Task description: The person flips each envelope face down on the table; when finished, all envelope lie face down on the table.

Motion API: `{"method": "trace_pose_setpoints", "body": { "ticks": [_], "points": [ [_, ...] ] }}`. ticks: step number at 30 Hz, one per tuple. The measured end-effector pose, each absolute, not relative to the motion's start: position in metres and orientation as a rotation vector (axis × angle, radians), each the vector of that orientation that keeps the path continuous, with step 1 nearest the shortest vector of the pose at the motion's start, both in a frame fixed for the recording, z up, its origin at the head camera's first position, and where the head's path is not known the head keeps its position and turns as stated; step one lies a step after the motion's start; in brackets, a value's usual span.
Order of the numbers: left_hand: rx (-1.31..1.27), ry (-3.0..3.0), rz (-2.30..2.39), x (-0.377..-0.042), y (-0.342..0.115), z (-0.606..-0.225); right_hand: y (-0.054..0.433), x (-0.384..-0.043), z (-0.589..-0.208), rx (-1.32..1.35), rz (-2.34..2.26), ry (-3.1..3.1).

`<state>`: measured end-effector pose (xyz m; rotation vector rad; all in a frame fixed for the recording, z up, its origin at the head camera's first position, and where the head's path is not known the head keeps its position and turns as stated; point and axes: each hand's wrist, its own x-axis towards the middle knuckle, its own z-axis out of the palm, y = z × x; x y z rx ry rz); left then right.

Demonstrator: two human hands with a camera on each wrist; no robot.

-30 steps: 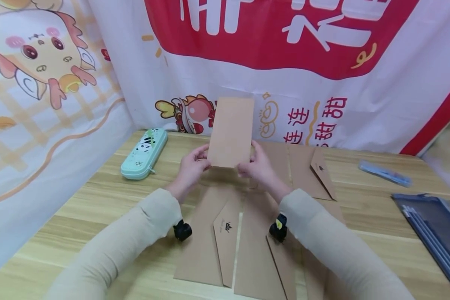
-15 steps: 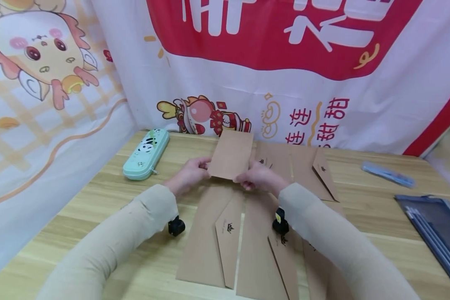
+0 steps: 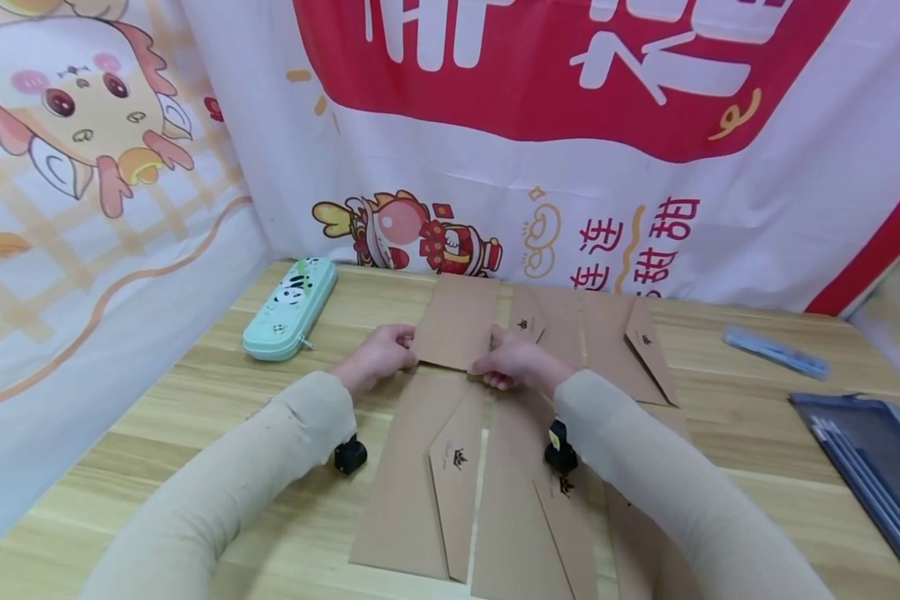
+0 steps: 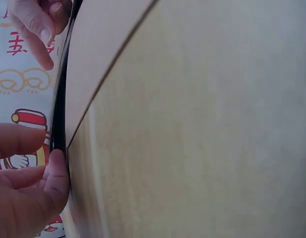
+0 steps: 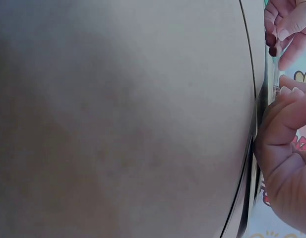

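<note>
A brown kraft envelope (image 3: pixel 457 321) lies low at the back of the table, its near edge slightly raised over a dark gap. My left hand (image 3: pixel 385 352) pinches its near left corner. At the near right corner, my right hand (image 3: pixel 516 360) grips it with the thumb on top. The left wrist view has the left hand's fingertips (image 4: pixel 56 166) at the envelope's thin edge. Curled fingers of the right hand (image 5: pixel 286 144) show at the edge in the right wrist view. Just in front lies another envelope (image 3: pixel 408 492) with a crown print on its flap.
More kraft envelopes lie in rows, including a front one (image 3: pixel 521 517) and a back right one (image 3: pixel 615 342). A mint panda pencil case (image 3: pixel 288 308) stands at left. To the right are a blue slim packet (image 3: pixel 776 352) and a dark mesh pouch (image 3: pixel 870 467). A printed curtain (image 3: pixel 540 158) hangs behind.
Both hands have lowered the envelope from a raised, tilted position to nearly flat in the back row. The curtain's printed figure behind it has come into view.
</note>
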<state>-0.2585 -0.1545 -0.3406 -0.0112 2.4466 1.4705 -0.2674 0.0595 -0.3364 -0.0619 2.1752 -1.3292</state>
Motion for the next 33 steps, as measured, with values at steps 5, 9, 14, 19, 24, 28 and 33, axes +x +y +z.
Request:
{"method": "trace_pose_setpoints", "body": {
  "ticks": [5,9,14,19,24,28,33],
  "points": [
    [-0.003,2.482,1.383,-0.258,-0.159,-0.336,0.063,-0.267,-0.334,-0.046,-1.36,2.159],
    [0.027,2.532,1.328,-0.258,-0.161,-0.33,0.068,-0.267,-0.329,-0.033,-1.442,2.112],
    [0.112,2.61,1.286,-0.26,-0.156,-0.32,0.076,-0.266,-0.318,-0.075,-1.432,2.122],
    [0.231,2.622,1.305,-0.26,-0.139,-0.308,0.09,-0.262,-0.304,-0.158,-1.347,2.213],
    [0.325,2.622,1.323,-0.257,-0.115,-0.302,0.11,-0.259,-0.296,-0.21,-1.35,2.241],
    [0.387,2.605,1.332,-0.255,-0.097,-0.302,0.127,-0.257,-0.296,-0.205,-1.363,2.236],
    [0.409,2.547,1.346,-0.255,-0.076,-0.305,0.151,-0.251,-0.3,-0.174,-1.396,2.245]
  ]
}}
